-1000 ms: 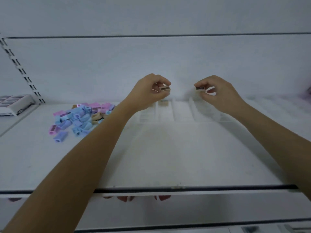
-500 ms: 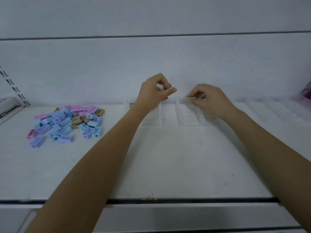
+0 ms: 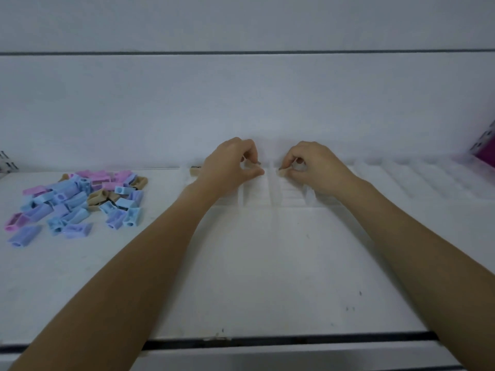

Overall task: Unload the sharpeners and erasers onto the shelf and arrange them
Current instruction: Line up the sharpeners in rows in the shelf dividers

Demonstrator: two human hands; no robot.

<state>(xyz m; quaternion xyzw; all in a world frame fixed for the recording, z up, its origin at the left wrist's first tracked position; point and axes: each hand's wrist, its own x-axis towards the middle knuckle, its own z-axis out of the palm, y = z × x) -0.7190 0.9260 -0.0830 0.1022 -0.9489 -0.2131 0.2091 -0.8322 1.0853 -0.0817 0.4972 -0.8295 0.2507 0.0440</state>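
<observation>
The shelf (image 3: 254,277) is a matt white board, smooth but flecked with small dark specks. On it the pile of sharpeners (image 3: 77,202) looks like moulded plastic in blue, lilac, pink and tan, with a dull satin finish (no metal blade is clear enough to make out). The divider tray (image 3: 401,183) at the back is translucent, frosted-looking plastic. The back wall (image 3: 241,103) is plain, matt and smooth.

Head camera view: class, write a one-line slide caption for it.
Left hand and right hand each set a small sharpener in clear divider slots; pastel sharpener pile waits at left.
</observation>
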